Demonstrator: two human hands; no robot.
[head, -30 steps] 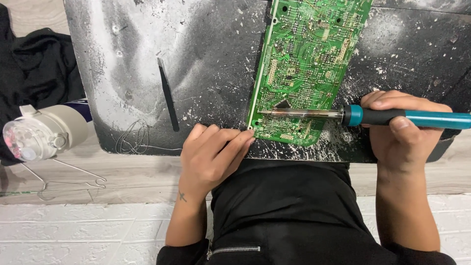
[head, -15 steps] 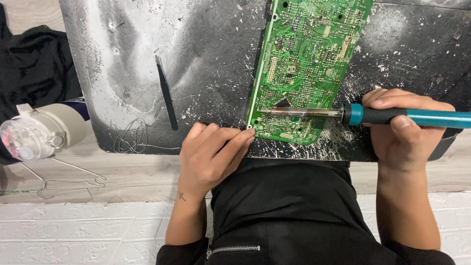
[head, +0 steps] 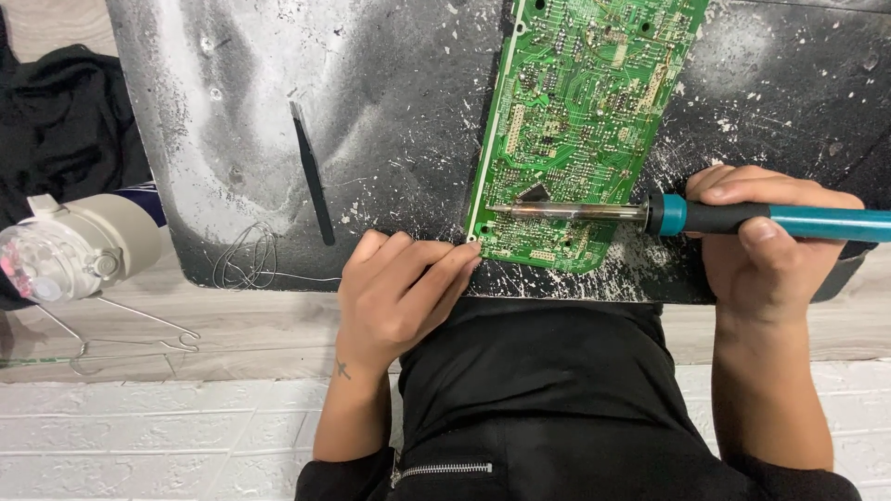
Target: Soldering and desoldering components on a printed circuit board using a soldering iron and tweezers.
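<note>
One green circuit board (head: 585,121), densely studded with tiny parts, lies tilted on a scuffed black mat (head: 390,111) speckled white, upper centre of the frame. The right hand (head: 761,250) has its fingers wrapped tight around a teal-handled soldering iron (head: 668,215), metal tip resting on the board's lower edge. The left hand (head: 399,297) lies flat, fingertips (head: 459,260) pressing the board's corner, gripping nothing. Slim black tweezers (head: 311,172) lie left, thin wire (head: 246,260) coiled below.

A board (head: 585,130) is lying on a mat (head: 390,111), right of tweezers (head: 312,173). An iron (head: 687,216) is lying across the board's near end. Wire (head: 246,260) is sitting at the mat's near-left edge, a bottle (head: 70,255) further left.
</note>
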